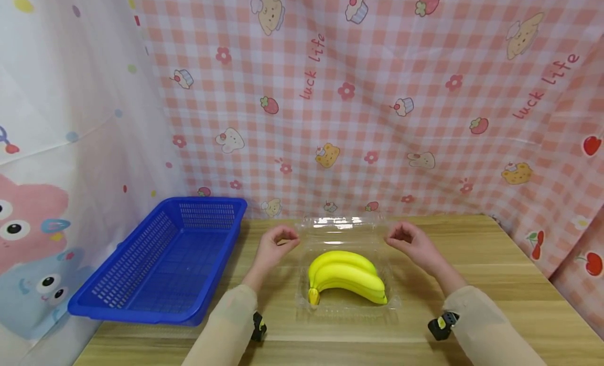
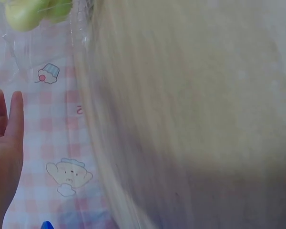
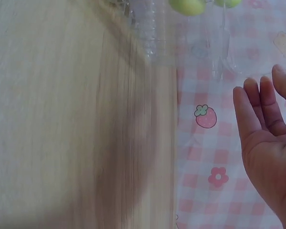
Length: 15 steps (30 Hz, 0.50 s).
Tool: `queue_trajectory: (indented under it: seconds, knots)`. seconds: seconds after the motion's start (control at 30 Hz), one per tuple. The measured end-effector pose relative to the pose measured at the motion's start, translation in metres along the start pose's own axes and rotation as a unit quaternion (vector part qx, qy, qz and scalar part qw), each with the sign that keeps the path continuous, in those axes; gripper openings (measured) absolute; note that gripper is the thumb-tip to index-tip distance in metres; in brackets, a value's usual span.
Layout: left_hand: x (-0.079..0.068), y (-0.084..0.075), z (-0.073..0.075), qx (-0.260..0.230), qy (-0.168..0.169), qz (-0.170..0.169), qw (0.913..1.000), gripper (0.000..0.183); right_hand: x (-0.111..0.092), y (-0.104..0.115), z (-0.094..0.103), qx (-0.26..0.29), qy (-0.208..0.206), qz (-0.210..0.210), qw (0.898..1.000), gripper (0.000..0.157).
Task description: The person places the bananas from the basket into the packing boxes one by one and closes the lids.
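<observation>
A clear plastic clamshell box [image 1: 395, 304] stands on the table with its lid [image 1: 342, 234] raised at the far side. Inside it lies a bunch of yellow bananas [image 1: 346, 274], stem end to the left. My left hand [image 1: 274, 246] pinches the lid's left edge between thumb and fingertips. At the opposite edge, my right hand [image 1: 417, 246] pinches the lid the same way. The left wrist view catches part of the left hand [image 2: 5, 148] below the clear plastic; the right wrist view has the right hand [image 3: 271, 138] at the lid's corner.
A blue plastic basket [image 1: 189, 271] with slotted sides stands on the left of the wooden table [image 1: 472, 261]. Behind the table hangs a pink checked curtain [image 1: 377, 125], and a white patterned curtain [image 1: 94, 161] borders the left side.
</observation>
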State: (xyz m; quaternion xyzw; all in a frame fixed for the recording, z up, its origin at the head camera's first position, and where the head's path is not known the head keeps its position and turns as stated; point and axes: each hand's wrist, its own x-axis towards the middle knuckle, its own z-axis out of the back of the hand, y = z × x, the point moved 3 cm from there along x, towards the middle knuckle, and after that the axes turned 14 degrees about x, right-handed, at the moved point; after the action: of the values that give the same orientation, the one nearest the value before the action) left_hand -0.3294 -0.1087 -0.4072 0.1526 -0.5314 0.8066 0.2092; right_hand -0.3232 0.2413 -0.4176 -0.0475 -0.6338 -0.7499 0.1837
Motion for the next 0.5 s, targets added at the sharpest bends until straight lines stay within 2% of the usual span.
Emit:
queue_trajectory:
  seconds: [0.13, 0.23, 0.37, 0.5]
  knots:
    - [-0.003, -0.006, 0.002, 0.009, 0.018, 0.017, 0.9997, 0.008, -0.001, -0.001, 0.001, -0.009, 0.015, 0.018, 1.000, 0.012]
    - [-0.003, 0.000, 0.001, 0.022, 0.028, 0.017, 0.9992, 0.009, -0.002, -0.001, 0.003, -0.012, 0.022, 0.024, 0.999, 0.011]
    - [-0.002, 0.016, -0.002, 0.038, 0.040, 0.001, 0.9985, 0.009, -0.004, 0.000, 0.004, -0.029, 0.040, 0.022, 0.999, 0.010]
    - [-0.003, 0.024, -0.001, 0.047, 0.067, -0.023, 0.9964, 0.011, -0.006, 0.000, 0.005, -0.051, 0.066, 0.036, 0.996, 0.012]
